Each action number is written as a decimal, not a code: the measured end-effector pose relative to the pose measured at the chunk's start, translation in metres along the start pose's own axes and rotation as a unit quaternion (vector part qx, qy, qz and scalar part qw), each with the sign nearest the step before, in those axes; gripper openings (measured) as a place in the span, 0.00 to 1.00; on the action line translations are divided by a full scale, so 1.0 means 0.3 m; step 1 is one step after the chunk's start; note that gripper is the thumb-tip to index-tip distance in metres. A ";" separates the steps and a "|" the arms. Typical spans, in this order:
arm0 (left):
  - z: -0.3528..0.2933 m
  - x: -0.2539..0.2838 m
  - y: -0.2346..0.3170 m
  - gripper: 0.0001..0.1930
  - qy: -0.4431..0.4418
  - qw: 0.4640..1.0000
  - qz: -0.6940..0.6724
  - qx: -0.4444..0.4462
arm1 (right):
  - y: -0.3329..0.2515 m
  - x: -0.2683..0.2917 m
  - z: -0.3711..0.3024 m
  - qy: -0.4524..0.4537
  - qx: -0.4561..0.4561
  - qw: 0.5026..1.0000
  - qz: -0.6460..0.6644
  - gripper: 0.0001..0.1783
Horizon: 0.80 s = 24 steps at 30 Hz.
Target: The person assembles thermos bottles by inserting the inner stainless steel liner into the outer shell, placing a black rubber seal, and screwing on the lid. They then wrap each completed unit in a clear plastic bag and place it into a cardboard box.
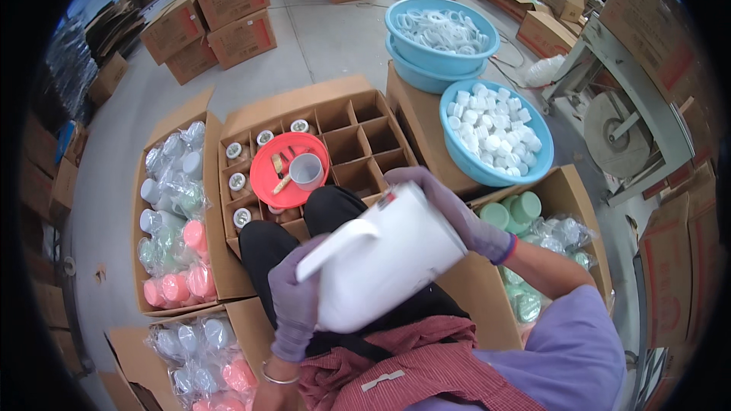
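Note:
A white jug [392, 251] with a long handle lies tilted across my lap, held between both hands. My left hand [293, 289], in a grey-purple glove, is closed round the jug's lower left side by the handle's free-looking end. My right hand [449, 209], gloved alike, wraps over the jug's upper right end; some of its fingers are hidden. Just beyond my knees, a red round tray [266, 190] rests on a divided carton [320, 106]. It carries a translucent cup [306, 171], a brush [282, 183] and several small dark tools.
Several carton cells hold items with round silvery tops [265, 138]. Open cartons of wrapped pink, white and green parts [175, 285] flank me. At the right stand blue basins of white caps [495, 133] and pale rings [445, 30], beside a metal-framed machine [632, 106].

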<state>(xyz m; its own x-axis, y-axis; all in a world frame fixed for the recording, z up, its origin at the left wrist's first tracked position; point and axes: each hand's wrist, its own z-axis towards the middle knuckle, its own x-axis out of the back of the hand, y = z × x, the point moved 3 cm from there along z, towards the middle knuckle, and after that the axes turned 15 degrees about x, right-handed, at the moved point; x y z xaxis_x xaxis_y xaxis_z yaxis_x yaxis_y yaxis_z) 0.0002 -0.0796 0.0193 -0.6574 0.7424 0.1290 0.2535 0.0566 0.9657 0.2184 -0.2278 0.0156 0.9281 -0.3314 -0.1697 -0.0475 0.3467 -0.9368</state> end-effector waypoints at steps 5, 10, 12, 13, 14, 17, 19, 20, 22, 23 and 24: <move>0.021 -0.059 0.062 0.13 0.011 0.953 0.201 -0.227 | 0.169 0.149 -0.083 0.138 -0.193 0.968 0.079 0.29; 0.017 -0.013 -0.096 0.15 0.006 0.996 -0.034 0.085 | -0.094 -0.002 -0.007 -0.094 0.096 0.978 -0.162 0.31; -0.015 -0.029 -0.153 0.16 0.054 0.998 -0.026 0.012 | -0.089 -0.013 -0.003 -0.115 0.034 0.984 -0.135 0.32; -0.035 -0.035 -0.196 0.14 0.059 0.995 -0.069 0.048 | -0.106 -0.026 0.014 -0.129 0.003 0.978 -0.164 0.32; -0.048 -0.046 -0.228 0.13 0.064 0.988 -0.111 0.085 | -0.131 -0.037 0.030 -0.143 -0.028 0.970 -0.193 0.32; -0.096 -0.041 -0.317 0.16 -0.018 0.965 -0.216 0.144 | -0.136 -0.041 0.027 -0.047 -0.054 0.991 -0.112 0.26; -0.106 -0.026 -0.417 0.17 -0.059 0.967 -0.196 0.150 | -0.131 -0.031 0.046 -0.171 0.141 0.957 -0.185 0.19; -0.091 -0.024 -0.465 0.16 -0.077 0.949 -0.232 0.200 | -0.143 -0.045 0.015 -0.252 0.181 0.912 -0.268 0.15; -0.064 -0.023 -0.513 0.15 -0.114 0.901 -0.296 0.296 | -0.169 -0.079 0.025 -0.332 0.234 0.853 -0.328 0.16; -0.066 -0.010 -0.544 0.12 -0.113 0.938 -0.219 0.245 | -0.178 -0.109 0.020 -0.355 0.252 0.843 -0.316 0.17; -0.064 -0.025 -0.490 0.13 -0.089 0.963 -0.177 0.185 | -0.186 -0.137 0.016 -0.387 0.279 0.821 -0.315 0.19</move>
<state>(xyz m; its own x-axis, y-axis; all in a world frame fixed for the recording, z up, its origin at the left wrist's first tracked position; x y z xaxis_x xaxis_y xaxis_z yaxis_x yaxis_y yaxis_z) -0.0458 -0.1065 -0.1192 -0.6259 0.7333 -0.2657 0.2925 0.5365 0.7916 0.1847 -0.2293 0.0763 0.6703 -0.0178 0.7418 0.5087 0.7389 -0.4419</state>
